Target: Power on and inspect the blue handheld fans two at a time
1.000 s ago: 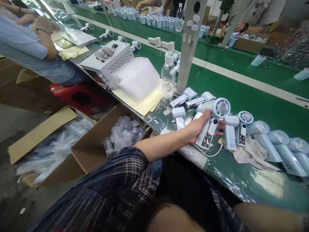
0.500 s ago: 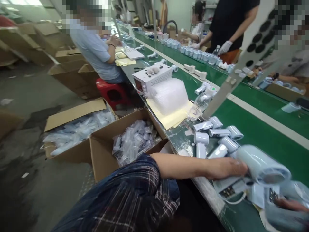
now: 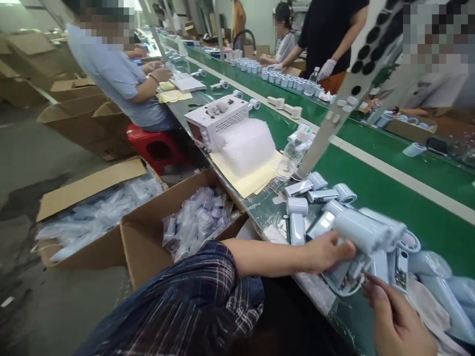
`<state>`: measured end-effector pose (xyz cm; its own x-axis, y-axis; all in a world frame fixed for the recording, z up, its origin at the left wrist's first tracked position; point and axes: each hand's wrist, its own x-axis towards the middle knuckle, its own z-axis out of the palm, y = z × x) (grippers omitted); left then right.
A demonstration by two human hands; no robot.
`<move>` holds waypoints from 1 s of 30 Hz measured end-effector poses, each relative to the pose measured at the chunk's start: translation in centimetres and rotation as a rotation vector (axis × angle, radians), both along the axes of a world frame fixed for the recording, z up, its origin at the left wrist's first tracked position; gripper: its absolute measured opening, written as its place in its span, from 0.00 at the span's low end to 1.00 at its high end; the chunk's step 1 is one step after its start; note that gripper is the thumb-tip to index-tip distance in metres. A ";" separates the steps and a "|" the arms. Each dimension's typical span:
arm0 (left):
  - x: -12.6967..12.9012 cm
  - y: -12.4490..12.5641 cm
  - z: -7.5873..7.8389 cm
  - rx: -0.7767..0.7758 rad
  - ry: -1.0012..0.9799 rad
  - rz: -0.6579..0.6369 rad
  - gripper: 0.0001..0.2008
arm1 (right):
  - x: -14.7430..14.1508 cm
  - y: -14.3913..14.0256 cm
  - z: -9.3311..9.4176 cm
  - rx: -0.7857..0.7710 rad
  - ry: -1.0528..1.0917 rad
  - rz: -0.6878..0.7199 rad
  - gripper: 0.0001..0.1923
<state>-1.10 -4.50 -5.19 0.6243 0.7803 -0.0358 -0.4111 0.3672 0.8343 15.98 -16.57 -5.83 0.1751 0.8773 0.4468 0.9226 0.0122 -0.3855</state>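
Note:
My left hand (image 3: 326, 253) is closed around a light-blue handheld device (image 3: 358, 230) with a thick round head, near the bench edge. A white cable (image 3: 342, 293) loops below the device. My right hand (image 3: 397, 316) pinches at the cable's end close to the device; the tiny part between the fingertips is hard to make out. Beside my hands lie several similar light-blue housings (image 3: 297, 225), and one open part (image 3: 401, 267) shows its inner board. Bagged light-blue pieces (image 3: 430, 264) lie to the right.
A slanted metal post (image 3: 326, 131) rises from the green bench (image 3: 374, 185). Behind my left arm are a plastic bottle (image 3: 291, 158), a foam sheet stack (image 3: 245, 146) and a white instrument box (image 3: 217, 118). Cardboard boxes (image 3: 128, 247) with bagged parts stand left. Co-workers (image 3: 111, 74) sit along the line.
My right hand has come in from the right edge to the cable at the device. My left hand has turned the device. The whole view has shifted, with the scene sliding left.

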 end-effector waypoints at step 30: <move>-1.8 3.6 5.0 -0.247 -0.227 0.090 0.46 | -9.4 1.4 3.0 -0.125 1.224 0.331 0.13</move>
<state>-2.92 -0.92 -0.21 0.5671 0.8177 -0.0988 -0.6162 0.5008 0.6079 6.55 -15.16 -2.88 0.1782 0.9822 0.0602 -0.0748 0.0745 -0.9944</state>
